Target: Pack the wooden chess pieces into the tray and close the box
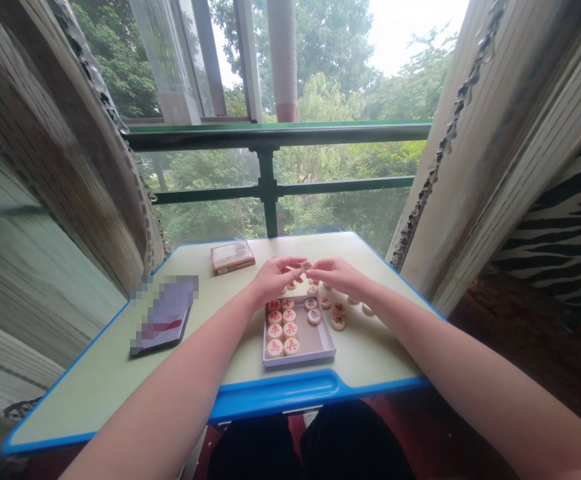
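Observation:
A round wooden Chinese chess piece [306, 266] with a dark character is held up between the fingertips of my left hand [276, 279] and my right hand [339, 276]. Both hands are closed on it, above the far end of a shallow pale box [320, 345]. Red-character pieces [291, 330] lie face up in two columns along the box's left side. Two dark-character pieces [313, 317] sit toward its right side. More pieces lie partly hidden beneath my hands. Beside the box on the right, several loose pieces [338, 323] rest on the table.
The box stands on a pale folding table [105, 387] with a blue edge and a blue front groove [280, 392]. A flat box lid or case [233, 257] lies at the back left. At the left is a partly blurred phone or tablet [167, 317]. Behind runs a green railing [270, 137].

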`<state>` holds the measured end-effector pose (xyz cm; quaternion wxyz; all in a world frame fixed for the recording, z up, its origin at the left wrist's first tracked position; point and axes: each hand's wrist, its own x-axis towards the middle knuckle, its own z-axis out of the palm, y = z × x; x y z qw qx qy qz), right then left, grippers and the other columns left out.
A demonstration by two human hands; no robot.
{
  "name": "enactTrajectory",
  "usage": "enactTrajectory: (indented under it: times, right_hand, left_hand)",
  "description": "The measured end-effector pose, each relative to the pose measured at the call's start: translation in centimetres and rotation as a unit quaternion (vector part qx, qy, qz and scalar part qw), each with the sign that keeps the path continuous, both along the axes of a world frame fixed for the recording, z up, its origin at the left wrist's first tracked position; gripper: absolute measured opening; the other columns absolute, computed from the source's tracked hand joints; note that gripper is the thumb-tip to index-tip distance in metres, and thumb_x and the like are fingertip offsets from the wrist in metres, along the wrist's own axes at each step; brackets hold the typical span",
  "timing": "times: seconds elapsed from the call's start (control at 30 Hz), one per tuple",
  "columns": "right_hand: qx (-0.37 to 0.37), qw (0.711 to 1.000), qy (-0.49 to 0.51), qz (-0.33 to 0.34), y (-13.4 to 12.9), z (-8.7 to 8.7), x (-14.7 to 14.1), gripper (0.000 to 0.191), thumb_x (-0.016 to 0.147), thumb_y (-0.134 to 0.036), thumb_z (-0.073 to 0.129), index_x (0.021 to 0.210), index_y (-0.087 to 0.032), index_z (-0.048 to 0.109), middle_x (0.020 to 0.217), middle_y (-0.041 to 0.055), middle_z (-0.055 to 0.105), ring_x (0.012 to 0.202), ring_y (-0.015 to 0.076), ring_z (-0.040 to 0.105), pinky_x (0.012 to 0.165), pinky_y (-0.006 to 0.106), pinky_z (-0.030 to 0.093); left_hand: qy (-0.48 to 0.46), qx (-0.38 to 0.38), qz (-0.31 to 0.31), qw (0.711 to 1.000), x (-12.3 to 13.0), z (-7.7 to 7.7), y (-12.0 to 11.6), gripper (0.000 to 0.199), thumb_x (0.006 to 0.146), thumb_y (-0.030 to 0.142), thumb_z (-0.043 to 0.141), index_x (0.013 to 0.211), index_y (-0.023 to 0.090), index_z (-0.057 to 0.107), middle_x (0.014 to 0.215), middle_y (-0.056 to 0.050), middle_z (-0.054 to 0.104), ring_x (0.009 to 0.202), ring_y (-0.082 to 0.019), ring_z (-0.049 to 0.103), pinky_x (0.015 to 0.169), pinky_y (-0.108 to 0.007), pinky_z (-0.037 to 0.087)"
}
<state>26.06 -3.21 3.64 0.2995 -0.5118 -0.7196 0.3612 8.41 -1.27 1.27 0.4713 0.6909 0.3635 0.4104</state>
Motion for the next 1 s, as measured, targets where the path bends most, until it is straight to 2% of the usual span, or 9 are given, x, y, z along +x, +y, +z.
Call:
enactTrajectory:
  times: [0.1, 0.3, 0.53, 0.73, 0.9, 1.0]
  right_hand:
    - [-0.001, 1.000, -0.003, 0.022, -0.27, 0.05, 0.01, 0.028, 0.074, -0.041, 0.058, 0.077, -0.014, 0.067, 0.071, 0.0024, 0.064, 0.064, 0.0119, 0.053, 0.058, 0.022, 0.040]
    - [0.026, 0.999, -0.001, 0.044, -0.06, -0.53, 0.18, 0.029, 0.074, -0.042, 0.057, 0.076, -0.015, 0.067, 0.071, 0.0018, 0.064, 0.065, 0.0128, 0.054, 0.060, 0.023, 0.039]
    - [0.055, 0.995, -0.033, 0.071, 0.09, -0.73, 0.22, 0.034, 0.075, -0.045, 0.055, 0.077, -0.014, 0.068, 0.067, 0.0010, 0.062, 0.061, 0.0119, 0.052, 0.059, 0.024, 0.039]
    - [0.086, 0.995, -0.032, 0.035, 0.21, -0.28, 0.46, 0.027, 0.076, -0.038, 0.054, 0.077, -0.014, 0.068, 0.069, 0.0020, 0.064, 0.063, 0.0118, 0.053, 0.058, 0.023, 0.038]
    - [0.069, 0.997, -0.025, 0.010, 0.14, 0.16, 0.36, 0.030, 0.076, -0.041, 0.054, 0.074, -0.014, 0.067, 0.066, 0.0023, 0.063, 0.056, 0.0101, 0.049, 0.051, 0.021, 0.036]
    - [0.042, 0.999, -0.009, 0.000, 0.21, 0.07, 0.37, 0.028, 0.074, -0.040, 0.056, 0.071, -0.014, 0.066, 0.063, 0.0012, 0.061, 0.052, 0.0086, 0.045, 0.048, 0.021, 0.034]
  left_hand:
    - [0.004, -0.021, 0.009, 1.000, 0.07, 0.60, -0.40, 0.039, 0.072, 0.030, 0.062, 0.108, 0.014, 0.062, 0.083, -0.006, 0.065, 0.065, -0.011, 0.057, 0.058, -0.025, 0.045]
    - [-0.025, -0.081, -0.004, 0.996, -0.05, 0.69, -0.21, 0.032, 0.073, 0.025, 0.057, 0.102, 0.013, 0.065, 0.068, -0.004, 0.062, 0.063, -0.011, 0.055, 0.062, -0.026, 0.043]
    - [0.010, -0.070, -0.010, 0.997, -0.22, 0.89, -0.43, 0.037, 0.073, 0.031, 0.060, 0.106, 0.014, 0.063, 0.081, -0.006, 0.064, 0.062, -0.010, 0.052, 0.062, -0.027, 0.042]
    - [-0.002, -0.061, -0.019, 0.998, -0.23, 0.97, -0.51, 0.031, 0.073, 0.030, 0.060, 0.099, 0.015, 0.066, 0.075, -0.003, 0.061, 0.063, -0.010, 0.051, 0.062, -0.026, 0.041]
    - [-0.009, -0.066, -0.031, 0.997, -0.15, 0.88, -0.58, 0.046, 0.070, 0.030, 0.064, 0.113, 0.017, 0.056, 0.081, -0.002, 0.060, 0.061, -0.008, 0.051, 0.060, -0.025, 0.041]
    - [-0.012, -0.058, -0.029, 0.998, -0.21, 0.80, -0.53, 0.048, 0.069, 0.031, 0.067, 0.113, 0.016, 0.054, 0.081, -0.003, 0.060, 0.063, -0.009, 0.054, 0.061, -0.025, 0.042]
